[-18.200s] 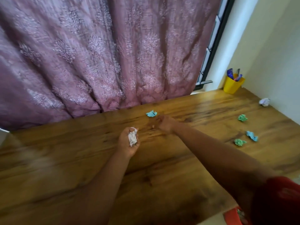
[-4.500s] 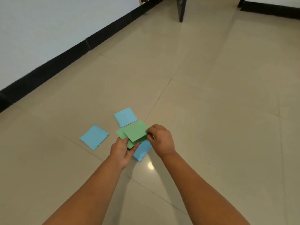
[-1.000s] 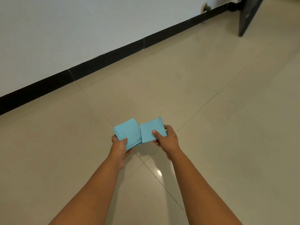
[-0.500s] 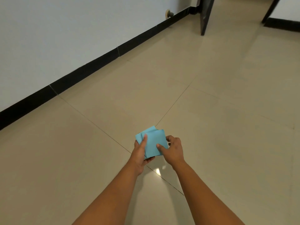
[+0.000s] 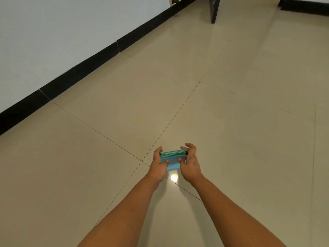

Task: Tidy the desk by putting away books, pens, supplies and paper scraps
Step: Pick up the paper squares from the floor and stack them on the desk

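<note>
I see my left hand (image 5: pixel 159 167) and right hand (image 5: pixel 189 164) pinching the paper stack (image 5: pixel 172 160) square; no loose sheets show on the floor (image 5: pixel 231 104), stowing remains.

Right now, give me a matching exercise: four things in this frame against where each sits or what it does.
Things:
1. left hand
2. right hand
3. paper stack
4. dark furniture leg

States:
A. stands on the floor at the top of the view
B. grips the stack's right end
C. held between both hands
D. grips the stack's left end

Pairs: 1-D, 2-B, 3-C, 4-A
</note>
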